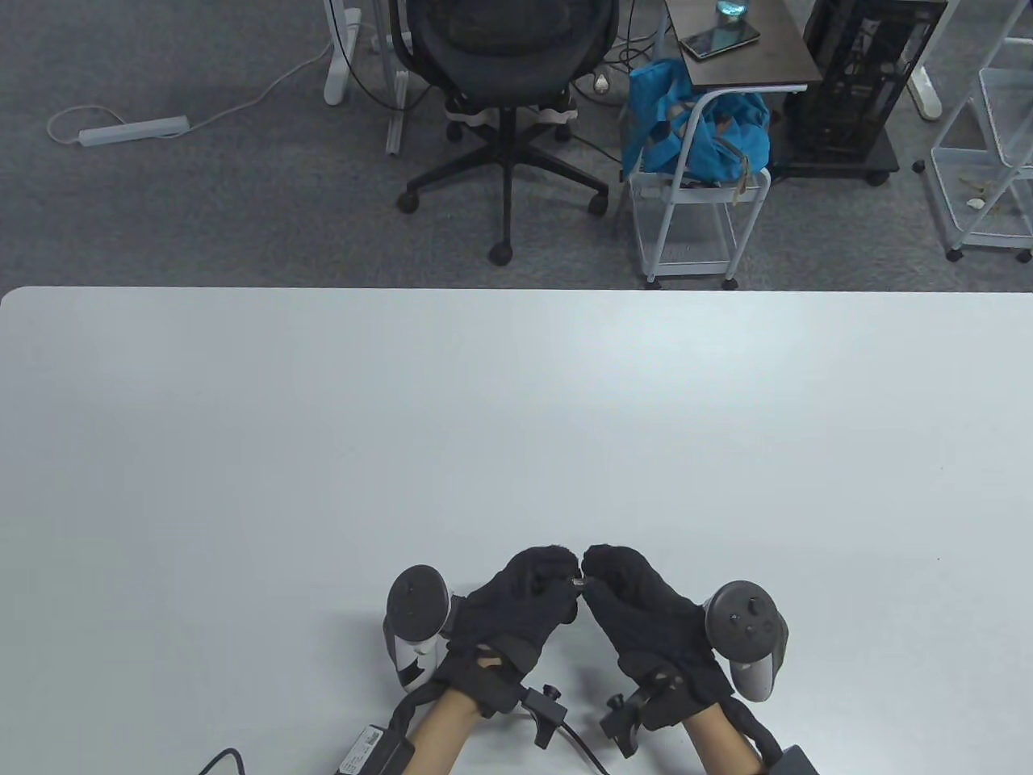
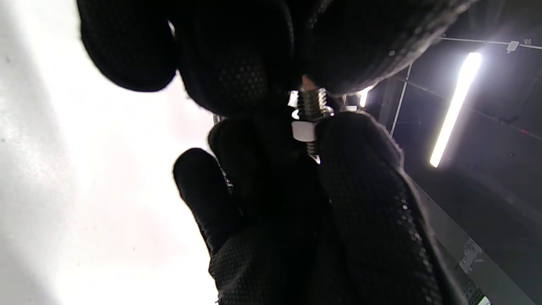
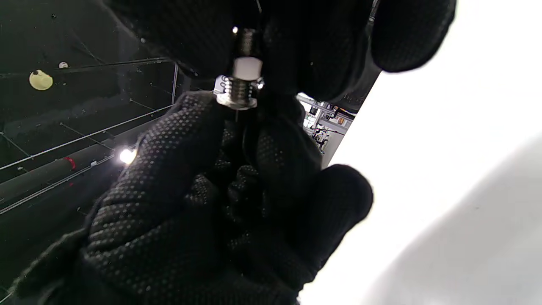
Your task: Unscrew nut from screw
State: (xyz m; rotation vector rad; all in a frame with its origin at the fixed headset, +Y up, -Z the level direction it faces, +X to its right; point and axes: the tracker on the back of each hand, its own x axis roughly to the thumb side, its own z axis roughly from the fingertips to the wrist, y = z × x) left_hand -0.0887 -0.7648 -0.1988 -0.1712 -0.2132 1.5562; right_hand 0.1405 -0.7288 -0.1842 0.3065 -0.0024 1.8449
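Both gloved hands meet low on the white table [image 1: 516, 420], just above it. My left hand [image 1: 557, 583] grips the threaded end of a small metal screw [image 2: 312, 101] between fingers and thumb. My right hand [image 1: 601, 580] pinches the pale nut [image 3: 247, 67] on that screw. In the table view only a glint of the screw [image 1: 579, 580] shows between the fingertips. In the left wrist view the nut [image 2: 303, 130] sits partway along the thread, held between my right-hand fingers [image 2: 360, 169]. In the right wrist view the screw [image 3: 237, 91] runs into my left-hand fingers [image 3: 186, 127].
A black office chair [image 1: 504, 89], a white cart with a blue bag [image 1: 694, 129] and a small side table stand on the carpet beyond the far table edge. Cables run from both wrists to the near table edge [image 1: 379, 747].
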